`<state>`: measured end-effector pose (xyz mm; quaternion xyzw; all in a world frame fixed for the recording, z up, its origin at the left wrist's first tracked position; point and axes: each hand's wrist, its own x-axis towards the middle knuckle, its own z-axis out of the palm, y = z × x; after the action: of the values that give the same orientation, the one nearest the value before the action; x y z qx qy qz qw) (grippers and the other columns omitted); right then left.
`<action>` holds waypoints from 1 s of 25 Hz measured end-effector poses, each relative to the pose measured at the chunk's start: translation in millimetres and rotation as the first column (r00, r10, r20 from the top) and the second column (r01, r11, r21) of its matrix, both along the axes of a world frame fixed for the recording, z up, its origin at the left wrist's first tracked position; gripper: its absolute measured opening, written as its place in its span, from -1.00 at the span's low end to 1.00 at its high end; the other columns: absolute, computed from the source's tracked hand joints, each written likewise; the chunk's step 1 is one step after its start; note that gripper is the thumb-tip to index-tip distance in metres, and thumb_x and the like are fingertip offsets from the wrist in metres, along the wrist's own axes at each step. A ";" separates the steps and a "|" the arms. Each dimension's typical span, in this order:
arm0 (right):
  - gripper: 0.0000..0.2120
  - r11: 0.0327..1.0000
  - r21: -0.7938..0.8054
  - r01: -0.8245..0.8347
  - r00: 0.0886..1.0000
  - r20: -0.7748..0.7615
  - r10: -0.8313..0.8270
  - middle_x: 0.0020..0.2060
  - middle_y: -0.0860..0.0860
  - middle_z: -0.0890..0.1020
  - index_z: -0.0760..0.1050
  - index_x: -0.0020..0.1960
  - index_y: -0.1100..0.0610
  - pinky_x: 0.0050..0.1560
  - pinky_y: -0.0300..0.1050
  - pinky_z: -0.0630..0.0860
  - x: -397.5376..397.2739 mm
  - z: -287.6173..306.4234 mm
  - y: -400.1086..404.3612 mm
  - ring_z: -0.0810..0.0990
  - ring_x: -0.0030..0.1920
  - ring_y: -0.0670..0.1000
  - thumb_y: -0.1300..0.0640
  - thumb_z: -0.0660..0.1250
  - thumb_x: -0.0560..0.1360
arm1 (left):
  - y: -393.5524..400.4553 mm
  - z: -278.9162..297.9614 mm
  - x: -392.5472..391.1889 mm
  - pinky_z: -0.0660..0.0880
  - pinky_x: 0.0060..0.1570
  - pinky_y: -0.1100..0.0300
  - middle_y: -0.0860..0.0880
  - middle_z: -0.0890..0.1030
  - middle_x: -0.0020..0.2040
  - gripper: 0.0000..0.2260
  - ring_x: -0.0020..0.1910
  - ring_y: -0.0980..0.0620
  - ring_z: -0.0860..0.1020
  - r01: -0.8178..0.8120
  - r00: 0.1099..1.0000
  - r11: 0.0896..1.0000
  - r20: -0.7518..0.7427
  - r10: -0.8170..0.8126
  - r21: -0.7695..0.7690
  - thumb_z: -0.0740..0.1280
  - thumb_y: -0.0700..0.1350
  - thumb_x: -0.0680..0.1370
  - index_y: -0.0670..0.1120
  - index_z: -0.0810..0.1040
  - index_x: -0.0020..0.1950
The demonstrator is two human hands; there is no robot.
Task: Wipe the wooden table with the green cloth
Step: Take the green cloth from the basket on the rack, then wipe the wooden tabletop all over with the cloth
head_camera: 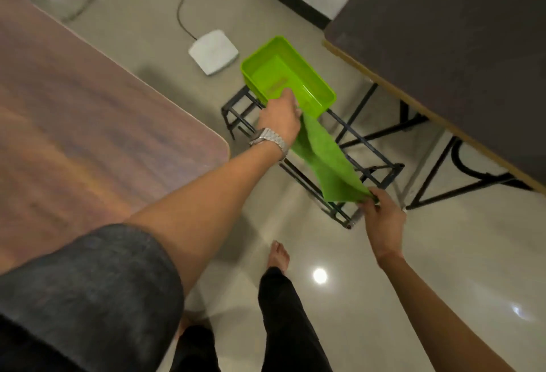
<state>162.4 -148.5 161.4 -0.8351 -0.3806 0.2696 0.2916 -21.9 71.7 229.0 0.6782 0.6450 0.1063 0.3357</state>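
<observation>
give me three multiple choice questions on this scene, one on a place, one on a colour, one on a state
1. Where does the bright green plastic tray sit?
A. on the black metal rack
B. on the wooden table
C. on the floor

2. What colour is the cloth?
A. blue
B. green
C. white

3. How is the cloth held?
A. folded in the tray
B. by one hand
C. stretched between both hands

Key: 1 A, the tray rests on the rack's top bars. 2 B, it matches the tray. 3 C, the left hand and right hand each hold an end.
</observation>
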 end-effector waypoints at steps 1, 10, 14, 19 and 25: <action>-0.81 0.999 0.032 0.009 0.999 -0.033 -0.008 -0.29 -0.13 0.63 0.56 0.05 0.01 -0.28 -0.29 0.49 -7.6 23.8 9.5 0.62 -0.27 -0.10 0.27 0.29 0.54 | 9.2 30.9 -7.9 0.47 0.00 -0.05 -0.24 0.62 0.06 -0.81 0.06 -0.28 0.56 -0.022 0.999 0.999 0.036 0.021 0.041 0.27 -0.13 0.56 -0.16 0.47 0.14; -0.89 0.885 0.392 -0.250 0.951 -0.073 0.301 -0.33 -0.05 0.65 0.60 0.01 0.06 -0.22 -0.20 0.54 -137.8 190.8 134.9 0.62 -0.35 -0.09 0.22 0.34 0.54 | 42.4 201.8 -206.3 0.32 -0.19 0.23 -0.04 0.58 -0.09 -0.86 -0.12 -0.02 0.51 -0.408 0.907 0.843 0.266 0.328 0.351 0.30 -0.13 0.54 -0.14 0.49 0.05; -0.81 0.722 0.401 -0.564 0.808 0.089 0.582 -0.26 0.01 0.69 0.65 0.03 0.16 -0.26 -0.18 0.46 -228.8 207.6 148.3 0.53 -0.37 -0.13 0.33 0.38 0.47 | -6.6 190.0 -316.2 0.28 -0.20 0.32 -0.03 0.56 -0.10 -0.88 -0.11 -0.01 0.50 -0.570 0.821 0.747 0.255 0.510 0.341 0.34 -0.15 0.51 -0.16 0.52 0.00; -0.75 0.523 0.202 -0.828 0.551 0.119 0.826 0.00 0.16 0.71 0.64 0.09 0.23 0.08 0.00 0.56 -287.6 177.8 107.0 0.69 -0.01 0.15 0.40 0.33 0.46 | -95.5 124.3 -396.3 0.40 -0.12 0.12 -0.17 0.64 -0.05 -0.88 -0.04 -0.16 0.58 -0.601 0.799 0.787 0.090 0.595 0.141 0.38 -0.17 0.49 -0.17 0.54 -0.02; -0.65 0.472 -0.182 -0.863 0.390 0.354 0.850 0.02 0.08 0.70 0.65 0.11 0.07 -0.06 0.03 0.56 -285.0 158.8 84.6 0.62 0.00 0.20 0.32 0.27 0.42 | -155.5 76.5 -424.1 0.43 -0.16 0.13 -0.17 0.67 -0.10 -0.80 -0.07 -0.19 0.61 -0.353 0.932 0.934 -0.069 0.356 0.045 0.29 -0.37 0.41 -0.11 0.61 -0.12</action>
<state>-122.5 -63.8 320.2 -0.5508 -0.8095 0.1993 0.0406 -446.0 -83.8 305.5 0.5595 0.7674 0.1494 0.2753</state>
